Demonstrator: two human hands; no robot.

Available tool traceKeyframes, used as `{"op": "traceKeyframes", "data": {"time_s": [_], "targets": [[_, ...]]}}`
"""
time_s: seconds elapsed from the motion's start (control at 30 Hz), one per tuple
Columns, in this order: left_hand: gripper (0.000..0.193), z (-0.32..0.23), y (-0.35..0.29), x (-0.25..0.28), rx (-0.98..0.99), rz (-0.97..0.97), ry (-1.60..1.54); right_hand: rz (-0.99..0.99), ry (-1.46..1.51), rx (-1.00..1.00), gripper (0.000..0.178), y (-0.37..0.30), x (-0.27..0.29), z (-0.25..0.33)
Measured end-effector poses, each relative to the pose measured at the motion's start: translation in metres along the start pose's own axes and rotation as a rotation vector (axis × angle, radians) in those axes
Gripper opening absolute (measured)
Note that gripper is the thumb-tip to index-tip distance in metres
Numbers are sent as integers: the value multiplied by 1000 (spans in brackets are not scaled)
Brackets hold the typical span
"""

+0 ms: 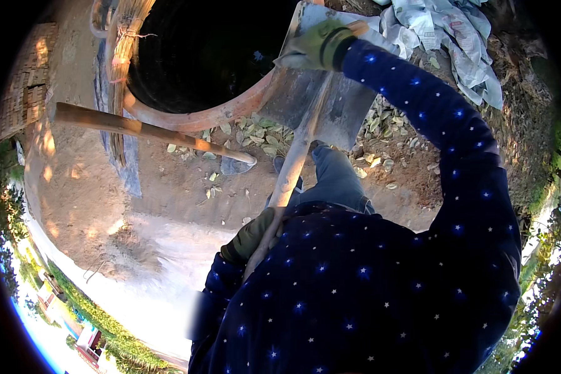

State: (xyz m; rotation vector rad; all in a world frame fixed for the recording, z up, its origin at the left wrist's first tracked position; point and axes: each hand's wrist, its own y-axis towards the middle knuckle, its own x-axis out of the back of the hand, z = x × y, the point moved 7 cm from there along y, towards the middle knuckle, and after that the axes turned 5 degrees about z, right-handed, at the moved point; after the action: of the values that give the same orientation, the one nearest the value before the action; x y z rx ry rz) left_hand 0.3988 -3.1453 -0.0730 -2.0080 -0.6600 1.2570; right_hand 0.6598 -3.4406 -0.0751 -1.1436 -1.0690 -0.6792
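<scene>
My left hand (249, 237), in an olive-green glove, is closed round the long wooden handle of a shovel (291, 162) close to my body. The shovel's wide grey metal blade (349, 115) points away from me, beside the rim of a large round clay vessel (187, 118) with a dark inside. My right arm reaches far out to the blade. The gloved right hand (330, 45) is closed, slightly blurred, on a short tool; its wooden end (358, 27) shows on one side and a grey flat end (293, 59) on the other.
A wooden-handled tool (143, 129) with a small grey head lies at the left. A tied straw bundle (123, 50) lies beside the vessel. Crumpled pale plastic sheeting (445, 37) is at the upper right. Dry leaves (262, 134) litter the earth, and a woven panel (25, 81) stands far left.
</scene>
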Motion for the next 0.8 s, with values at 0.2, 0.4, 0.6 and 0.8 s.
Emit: {"op": "traceKeyframes", "data": {"time_s": [0.2,0.4,0.6,0.8], "targets": [[48,-10,5,7,-103,30,233,287,101,-23,64,-16,-19,56],[31,-36,-17,6,-16,-246,354,-101,490,-21,56,-102,8,66],[25,-89,-50,-31,-340,-399,834,-347,994,-486,48,-224,-47,51],[40,-53,-9,-18,-380,-274,630,-627,1554,-564,36,-278,-129,108]]}}
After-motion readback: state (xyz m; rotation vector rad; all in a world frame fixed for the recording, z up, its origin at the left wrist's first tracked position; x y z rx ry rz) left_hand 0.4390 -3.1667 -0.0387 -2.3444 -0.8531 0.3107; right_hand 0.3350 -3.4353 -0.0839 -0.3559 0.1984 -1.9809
